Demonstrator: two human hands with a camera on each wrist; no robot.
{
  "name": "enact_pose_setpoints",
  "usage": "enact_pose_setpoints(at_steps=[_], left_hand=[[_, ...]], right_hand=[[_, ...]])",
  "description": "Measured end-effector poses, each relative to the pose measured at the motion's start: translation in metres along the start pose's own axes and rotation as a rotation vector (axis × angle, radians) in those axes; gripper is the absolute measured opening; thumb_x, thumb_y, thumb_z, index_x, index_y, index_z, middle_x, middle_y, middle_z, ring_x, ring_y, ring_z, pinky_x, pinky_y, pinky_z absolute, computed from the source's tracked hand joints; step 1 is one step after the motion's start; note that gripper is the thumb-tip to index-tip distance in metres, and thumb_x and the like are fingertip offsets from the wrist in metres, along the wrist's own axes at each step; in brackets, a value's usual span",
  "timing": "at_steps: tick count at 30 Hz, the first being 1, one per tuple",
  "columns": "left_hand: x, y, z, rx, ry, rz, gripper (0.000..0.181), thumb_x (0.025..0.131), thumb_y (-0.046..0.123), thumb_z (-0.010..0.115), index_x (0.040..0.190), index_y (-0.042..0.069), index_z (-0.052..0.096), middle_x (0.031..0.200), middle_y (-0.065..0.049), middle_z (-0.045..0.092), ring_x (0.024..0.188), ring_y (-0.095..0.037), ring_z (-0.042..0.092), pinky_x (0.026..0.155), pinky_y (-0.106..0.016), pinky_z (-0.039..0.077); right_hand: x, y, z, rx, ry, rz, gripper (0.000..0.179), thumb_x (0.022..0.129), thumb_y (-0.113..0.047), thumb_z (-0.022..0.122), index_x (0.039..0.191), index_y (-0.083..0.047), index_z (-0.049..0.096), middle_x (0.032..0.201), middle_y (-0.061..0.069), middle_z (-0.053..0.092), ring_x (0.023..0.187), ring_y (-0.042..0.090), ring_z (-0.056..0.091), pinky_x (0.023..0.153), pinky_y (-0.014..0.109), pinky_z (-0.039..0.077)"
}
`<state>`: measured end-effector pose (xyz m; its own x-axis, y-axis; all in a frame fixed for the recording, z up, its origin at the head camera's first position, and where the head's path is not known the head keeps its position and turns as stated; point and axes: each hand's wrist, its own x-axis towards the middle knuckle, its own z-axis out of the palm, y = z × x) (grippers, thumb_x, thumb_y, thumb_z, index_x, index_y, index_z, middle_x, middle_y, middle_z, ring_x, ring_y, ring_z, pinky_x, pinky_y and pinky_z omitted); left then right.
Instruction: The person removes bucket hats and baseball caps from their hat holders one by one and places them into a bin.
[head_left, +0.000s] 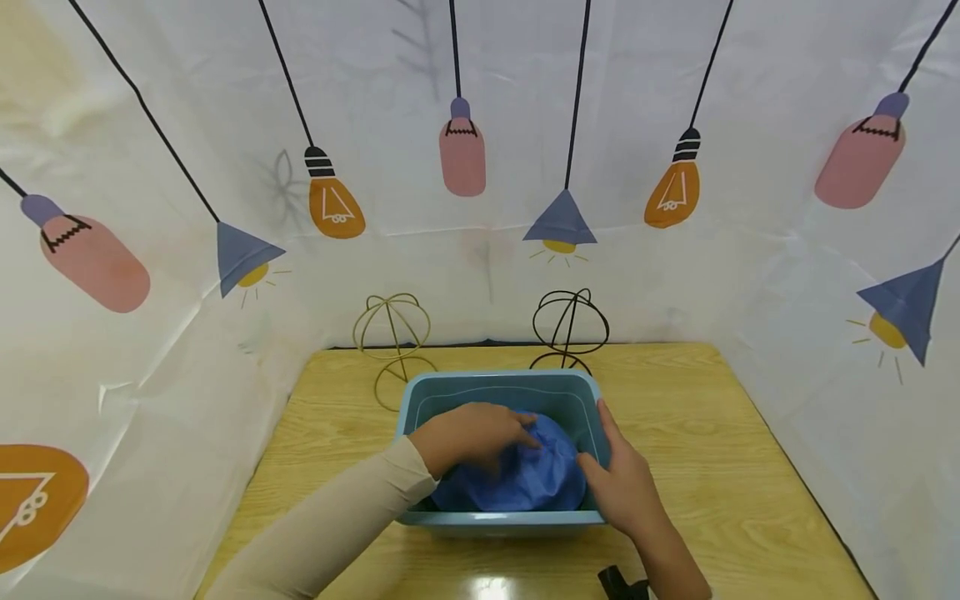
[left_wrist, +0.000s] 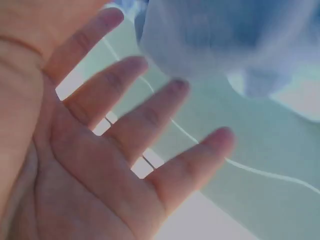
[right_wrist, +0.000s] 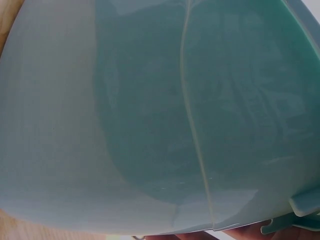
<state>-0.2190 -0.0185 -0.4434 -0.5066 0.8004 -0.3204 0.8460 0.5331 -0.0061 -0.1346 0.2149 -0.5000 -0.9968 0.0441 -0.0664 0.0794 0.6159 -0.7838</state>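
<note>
A light blue rectangular plastic basin (head_left: 502, 518) stands on the wooden table. Inside it lies a rounded blue item of thin, creased material (head_left: 551, 467); its exact kind is unclear. My left hand (head_left: 476, 429) is over the basin, reaching across the blue item, and is slightly blurred. In the left wrist view, its fingers (left_wrist: 150, 115) are spread and hold nothing, close to the blue item (left_wrist: 215, 40). My right hand (head_left: 626, 479) grips the basin's right rim, thumb inside and fingers outside. The right wrist view is filled by the basin's side (right_wrist: 150, 125), with fingertips partly visible along the bottom.
Behind the basin stand a gold wire stand (head_left: 393, 333) on the left and a black wire stand (head_left: 570, 329) on the right. A small black object (head_left: 618, 583) is by my right forearm. White sheeting with printed lamps (head_left: 487, 275) surrounds the wooden table (head_left: 690, 417).
</note>
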Motion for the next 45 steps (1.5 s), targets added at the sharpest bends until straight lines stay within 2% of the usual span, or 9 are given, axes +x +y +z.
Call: enact_pose_setpoints(at_steps=[3, 6, 10, 14, 20, 24, 29, 38, 45], left_hand=[[-0.001, -0.005, 0.0, 0.059, 0.0, -0.004, 0.069, 0.083, 0.018, 0.089, 0.142, 0.041, 0.063, 0.16, 0.005, 0.048, 0.133, -0.014, 0.059, 0.097, -0.029, 0.056], [0.004, -0.01, 0.01, 0.098, -0.034, -0.025, 0.068, 0.082, 0.02, 0.09, 0.14, 0.042, 0.064, 0.157, 0.011, 0.051, 0.136, -0.013, 0.057, 0.102, -0.037, 0.055], [0.013, -0.015, 0.027, 0.099, -0.065, -0.023, 0.071, 0.078, 0.028, 0.093, 0.141, 0.044, 0.063, 0.157, 0.013, 0.05, 0.139, -0.014, 0.054, 0.106, -0.046, 0.052], [0.019, -0.016, 0.035, 0.112, -0.068, -0.009, 0.076, 0.073, 0.036, 0.095, 0.141, 0.045, 0.062, 0.158, 0.012, 0.049, 0.138, -0.015, 0.054, 0.104, -0.048, 0.053], [0.023, -0.016, 0.035, 0.094, -0.074, 0.008, 0.078, 0.072, 0.034, 0.096, 0.142, 0.043, 0.062, 0.158, 0.01, 0.049, 0.133, -0.015, 0.059, 0.101, -0.034, 0.055], [0.025, -0.016, 0.037, 0.055, -0.093, 0.009, 0.078, 0.072, 0.032, 0.096, 0.142, 0.041, 0.062, 0.158, 0.009, 0.049, 0.133, -0.015, 0.059, 0.104, -0.034, 0.054], [0.029, -0.019, 0.041, 0.049, -0.115, 0.029, 0.079, 0.073, 0.034, 0.096, 0.144, 0.04, 0.061, 0.158, 0.008, 0.049, 0.13, -0.015, 0.06, 0.105, -0.031, 0.052], [0.027, -0.015, 0.035, 0.07, -0.153, 0.012, 0.082, 0.074, 0.036, 0.095, 0.147, 0.04, 0.058, 0.161, 0.007, 0.046, 0.132, -0.014, 0.06, 0.107, -0.028, 0.05], [0.023, -0.01, 0.03, 0.091, -0.144, 0.012, 0.082, 0.073, 0.036, 0.095, 0.146, 0.038, 0.059, 0.16, 0.006, 0.048, 0.13, -0.014, 0.061, 0.106, -0.028, 0.051]], right_hand=[[-0.001, 0.0, 0.0, 0.0, 0.001, -0.002, 0.082, 0.104, -0.032, 0.055, 0.167, -0.037, 0.004, 0.17, 0.017, 0.025, 0.15, 0.047, 0.033, 0.111, 0.072, 0.036], [0.0, 0.0, 0.002, 0.007, 0.0, 0.0, 0.082, 0.103, -0.032, 0.055, 0.167, -0.038, 0.004, 0.17, 0.016, 0.024, 0.151, 0.046, 0.033, 0.112, 0.071, 0.036], [0.001, 0.0, 0.003, 0.005, -0.002, 0.002, 0.083, 0.103, -0.033, 0.055, 0.166, -0.039, 0.003, 0.171, 0.014, 0.022, 0.152, 0.045, 0.031, 0.113, 0.07, 0.034], [0.002, 0.0, 0.001, -0.002, -0.003, 0.006, 0.083, 0.103, -0.033, 0.055, 0.167, -0.038, 0.002, 0.172, 0.014, 0.021, 0.153, 0.046, 0.03, 0.114, 0.071, 0.032], [0.004, -0.002, -0.002, -0.003, -0.006, 0.009, 0.082, 0.103, -0.033, 0.055, 0.167, -0.036, 0.002, 0.172, 0.013, 0.02, 0.153, 0.046, 0.028, 0.113, 0.071, 0.031], [0.004, -0.002, -0.002, 0.004, -0.016, 0.015, 0.082, 0.104, -0.034, 0.055, 0.167, -0.037, 0.002, 0.173, 0.012, 0.019, 0.153, 0.046, 0.028, 0.113, 0.07, 0.031], [0.003, -0.003, -0.002, 0.004, -0.027, 0.03, 0.084, 0.103, -0.035, 0.056, 0.166, -0.039, 0.001, 0.172, 0.012, 0.019, 0.153, 0.046, 0.028, 0.114, 0.07, 0.031], [0.001, -0.004, -0.003, 0.002, -0.022, -0.003, 0.085, 0.103, -0.034, 0.057, 0.166, -0.037, 0.0, 0.173, 0.01, 0.017, 0.155, 0.044, 0.025, 0.116, 0.069, 0.029], [0.003, -0.004, -0.002, -0.007, -0.022, 0.005, 0.084, 0.103, -0.034, 0.056, 0.167, -0.036, 0.0, 0.173, 0.012, 0.018, 0.154, 0.045, 0.026, 0.115, 0.07, 0.03]])
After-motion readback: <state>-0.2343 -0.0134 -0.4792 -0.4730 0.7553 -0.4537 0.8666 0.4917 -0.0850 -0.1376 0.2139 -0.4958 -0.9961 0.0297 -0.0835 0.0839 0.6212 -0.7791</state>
